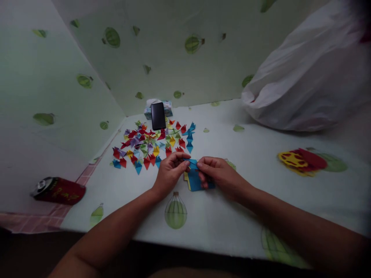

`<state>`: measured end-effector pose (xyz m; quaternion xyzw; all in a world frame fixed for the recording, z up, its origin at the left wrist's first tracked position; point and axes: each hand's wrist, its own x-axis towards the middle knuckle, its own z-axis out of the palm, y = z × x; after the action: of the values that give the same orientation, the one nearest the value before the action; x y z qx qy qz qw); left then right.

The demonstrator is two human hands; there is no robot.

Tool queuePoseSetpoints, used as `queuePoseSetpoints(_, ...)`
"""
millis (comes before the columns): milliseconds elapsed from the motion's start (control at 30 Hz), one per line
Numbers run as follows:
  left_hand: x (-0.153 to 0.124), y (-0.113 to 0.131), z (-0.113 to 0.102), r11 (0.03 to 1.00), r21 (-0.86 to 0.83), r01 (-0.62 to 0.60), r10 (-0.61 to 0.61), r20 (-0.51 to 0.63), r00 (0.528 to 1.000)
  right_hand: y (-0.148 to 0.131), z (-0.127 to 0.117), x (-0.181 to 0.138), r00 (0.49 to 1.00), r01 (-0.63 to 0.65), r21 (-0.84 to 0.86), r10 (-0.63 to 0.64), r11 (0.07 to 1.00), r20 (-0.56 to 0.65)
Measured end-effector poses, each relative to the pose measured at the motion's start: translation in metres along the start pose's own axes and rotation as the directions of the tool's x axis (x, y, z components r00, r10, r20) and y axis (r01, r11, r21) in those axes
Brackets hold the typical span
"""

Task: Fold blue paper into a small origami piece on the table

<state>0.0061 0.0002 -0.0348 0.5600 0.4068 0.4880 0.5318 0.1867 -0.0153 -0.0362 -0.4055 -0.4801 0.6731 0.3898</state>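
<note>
Between my two hands is a small piece of folded blue paper (191,162). My left hand (171,170) pinches its left end with thumb and fingers. At the other end, my right hand (217,172) grips it between thumb and index finger. Under the right hand lie blue paper sheets (194,181), with a yellow edge showing on their left side. Just beyond my left hand, many small folded paper figures (146,146) in red, blue, purple, yellow and green spread over the table. Several blue folded figures (189,138) form a column at the right of that group.
A black phone (158,116) leans on a tissue box (168,108) at the back. A red can (59,190) stands at the left edge. On the right are red and yellow cut-out shapes (301,161) and a big white plastic bag (307,77). Patterned walls enclose the table (139,224).
</note>
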Motion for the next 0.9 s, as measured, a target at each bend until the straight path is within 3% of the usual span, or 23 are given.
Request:
queuePoseSetpoints(200, 0.0024, -0.0025, 0.0012, 0.998, 0.033, 0.045, -0.046, 0.031, 0.998, -0.006, 0.0007, -0.0015, 0.985, 0.134, -0.331, -0.162, 0.934, -0.058)
queuePoseSetpoints(433, 0.0011, -0.0034, 0.0004, 0.999, 0.039, 0.036, -0.035, -0.026, 0.999, -0.0066, -0.0016, 0.0007, 0.987, 0.116, -0.289, -0.144, 0.95, -0.076)
queuePoseSetpoints(667, 0.0027, -0.005, 0.001, 0.995, 0.04, 0.087, -0.088, 0.02, 0.996, -0.0076, -0.0043, 0.0009, 0.959, 0.178, -0.448, -0.256, 0.876, -0.119)
queuePoseSetpoints(900, 0.0015, -0.0032, 0.0, 0.996, 0.072, 0.055, -0.05, -0.068, 0.996, -0.009, -0.0069, 0.0025, 0.969, 0.16, -0.308, -0.209, 0.938, -0.131)
